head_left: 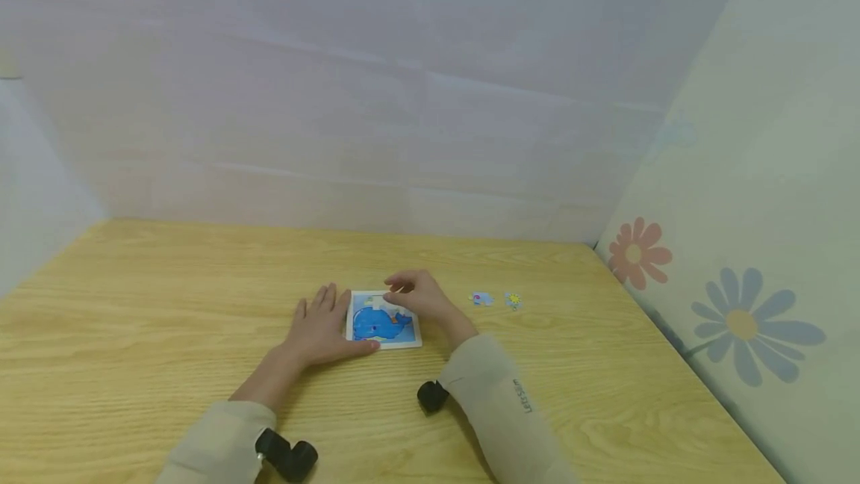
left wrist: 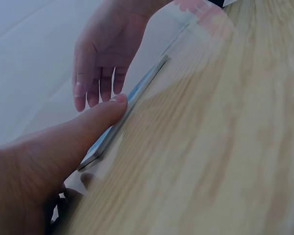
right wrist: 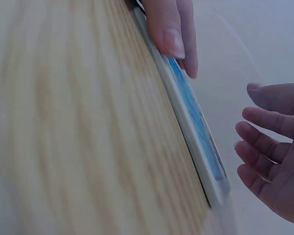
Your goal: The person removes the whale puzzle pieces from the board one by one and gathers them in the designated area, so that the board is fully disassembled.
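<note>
I have the right hand [head_left: 418, 296] over the whale puzzle [head_left: 378, 325] at lower centre, fingers apart, holding nothing I can see. They point left; the pink-marked piece [head_left: 481, 298] and sun piece [head_left: 513, 300] lie rightward, farther from my left hand [head_left: 321, 331], spread, thumb at the puzzle's bottom edge.

Counting 2 hands (left hand [head_left: 319, 331], right hand [head_left: 425, 299]), 1 puzzle tray [head_left: 403, 345], 2 loose pieces [head_left: 481, 298] [head_left: 513, 300].
Both pieces are lying right of the right fingers; the 1 tray is sitting between left fingers and thumb; 2 wrist cameras [head_left: 290, 458] [head_left: 431, 397] are sitting behind the fingers; 2 flowers [head_left: 634, 253] [head_left: 742, 325] are showing far right of them.
</note>
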`<action>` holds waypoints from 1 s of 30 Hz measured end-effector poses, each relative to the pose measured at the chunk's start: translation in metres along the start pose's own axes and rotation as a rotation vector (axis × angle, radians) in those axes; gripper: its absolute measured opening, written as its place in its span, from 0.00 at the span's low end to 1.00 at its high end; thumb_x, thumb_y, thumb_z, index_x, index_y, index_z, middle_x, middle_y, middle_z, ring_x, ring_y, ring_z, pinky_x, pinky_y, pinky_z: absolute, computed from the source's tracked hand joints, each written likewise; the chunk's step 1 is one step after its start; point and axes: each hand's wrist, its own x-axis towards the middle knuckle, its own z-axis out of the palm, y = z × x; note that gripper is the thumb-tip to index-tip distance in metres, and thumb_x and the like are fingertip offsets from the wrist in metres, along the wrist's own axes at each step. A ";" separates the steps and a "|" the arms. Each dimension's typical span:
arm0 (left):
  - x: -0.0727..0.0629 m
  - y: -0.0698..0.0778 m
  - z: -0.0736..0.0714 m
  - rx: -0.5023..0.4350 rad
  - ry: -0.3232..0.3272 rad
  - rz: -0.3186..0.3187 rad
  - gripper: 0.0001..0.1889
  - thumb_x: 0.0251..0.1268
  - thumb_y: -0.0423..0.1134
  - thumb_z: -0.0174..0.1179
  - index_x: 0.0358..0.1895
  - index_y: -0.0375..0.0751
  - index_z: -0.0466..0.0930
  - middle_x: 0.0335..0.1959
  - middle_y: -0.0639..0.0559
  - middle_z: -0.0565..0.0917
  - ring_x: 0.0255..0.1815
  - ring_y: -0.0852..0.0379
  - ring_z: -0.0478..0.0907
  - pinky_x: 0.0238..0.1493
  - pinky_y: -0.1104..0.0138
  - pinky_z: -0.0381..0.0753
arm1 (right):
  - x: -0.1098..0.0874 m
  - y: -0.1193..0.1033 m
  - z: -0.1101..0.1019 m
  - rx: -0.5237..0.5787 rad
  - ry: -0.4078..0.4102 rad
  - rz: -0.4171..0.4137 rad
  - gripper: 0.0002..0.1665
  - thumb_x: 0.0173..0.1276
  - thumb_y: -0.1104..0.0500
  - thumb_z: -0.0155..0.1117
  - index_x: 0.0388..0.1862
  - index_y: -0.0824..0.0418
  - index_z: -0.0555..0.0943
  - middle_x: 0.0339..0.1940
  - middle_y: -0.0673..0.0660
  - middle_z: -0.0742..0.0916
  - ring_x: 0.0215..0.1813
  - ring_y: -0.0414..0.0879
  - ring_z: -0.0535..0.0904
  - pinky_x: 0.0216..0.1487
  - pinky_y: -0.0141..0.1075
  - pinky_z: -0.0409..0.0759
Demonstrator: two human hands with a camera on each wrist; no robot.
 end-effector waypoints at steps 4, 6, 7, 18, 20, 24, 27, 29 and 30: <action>0.000 -0.001 0.000 -0.002 -0.007 0.000 0.57 0.36 0.75 0.47 0.63 0.31 0.53 0.63 0.30 0.49 0.63 0.36 0.41 0.56 0.43 0.36 | 0.003 0.001 0.010 0.023 0.005 0.042 0.17 0.56 0.57 0.62 0.43 0.62 0.79 0.32 0.49 0.79 0.35 0.42 0.72 0.34 0.30 0.72; 0.000 -0.001 0.000 0.001 -0.006 0.003 0.56 0.36 0.76 0.46 0.63 0.31 0.54 0.63 0.30 0.49 0.63 0.36 0.41 0.56 0.43 0.37 | 0.003 0.002 0.015 0.034 0.012 0.069 0.15 0.55 0.57 0.63 0.42 0.61 0.79 0.31 0.49 0.79 0.34 0.41 0.72 0.33 0.30 0.71; 0.000 -0.001 0.001 0.002 -0.006 0.004 0.57 0.36 0.76 0.46 0.63 0.32 0.54 0.63 0.30 0.49 0.63 0.36 0.41 0.56 0.43 0.37 | 0.003 0.002 0.017 0.040 0.017 0.083 0.15 0.55 0.57 0.63 0.41 0.61 0.80 0.31 0.49 0.79 0.33 0.41 0.71 0.33 0.29 0.71; 0.003 -0.001 0.003 0.018 -0.001 0.021 0.57 0.36 0.77 0.43 0.63 0.31 0.53 0.63 0.30 0.49 0.64 0.37 0.41 0.55 0.42 0.37 | 0.001 0.006 0.027 -0.024 0.068 0.104 0.14 0.55 0.56 0.63 0.41 0.56 0.81 0.34 0.46 0.78 0.38 0.41 0.72 0.41 0.34 0.71; 0.004 -0.001 0.003 0.021 -0.002 0.022 0.57 0.36 0.77 0.43 0.63 0.31 0.53 0.63 0.30 0.49 0.64 0.37 0.41 0.55 0.42 0.37 | 0.000 0.005 0.028 -0.038 0.066 0.097 0.14 0.55 0.56 0.63 0.42 0.56 0.81 0.34 0.46 0.78 0.37 0.41 0.71 0.41 0.34 0.71; 0.004 -0.001 0.003 0.027 -0.002 0.024 0.57 0.36 0.77 0.42 0.63 0.32 0.54 0.63 0.30 0.49 0.64 0.37 0.41 0.55 0.42 0.38 | 0.000 0.003 0.028 -0.065 0.067 0.087 0.15 0.55 0.56 0.63 0.42 0.56 0.81 0.33 0.46 0.77 0.37 0.41 0.71 0.39 0.33 0.71; 0.004 -0.001 0.003 0.028 -0.001 0.027 0.57 0.37 0.77 0.42 0.63 0.32 0.54 0.63 0.30 0.50 0.64 0.37 0.42 0.55 0.42 0.38 | 0.000 0.002 0.029 -0.073 0.071 0.095 0.15 0.55 0.55 0.63 0.42 0.56 0.81 0.34 0.47 0.77 0.37 0.40 0.71 0.40 0.33 0.70; 0.004 -0.001 0.002 0.029 -0.001 0.029 0.57 0.37 0.77 0.42 0.63 0.32 0.54 0.63 0.30 0.50 0.64 0.37 0.42 0.55 0.42 0.38 | 0.000 0.001 0.030 -0.072 0.075 0.102 0.15 0.55 0.56 0.63 0.42 0.57 0.81 0.34 0.47 0.77 0.38 0.41 0.71 0.41 0.34 0.70; 0.003 0.000 0.002 0.028 -0.002 0.029 0.57 0.37 0.77 0.43 0.63 0.32 0.54 0.63 0.30 0.50 0.64 0.37 0.42 0.55 0.42 0.38 | 0.000 0.001 0.030 -0.070 0.076 0.105 0.15 0.55 0.56 0.63 0.42 0.57 0.81 0.35 0.47 0.77 0.38 0.41 0.71 0.41 0.34 0.70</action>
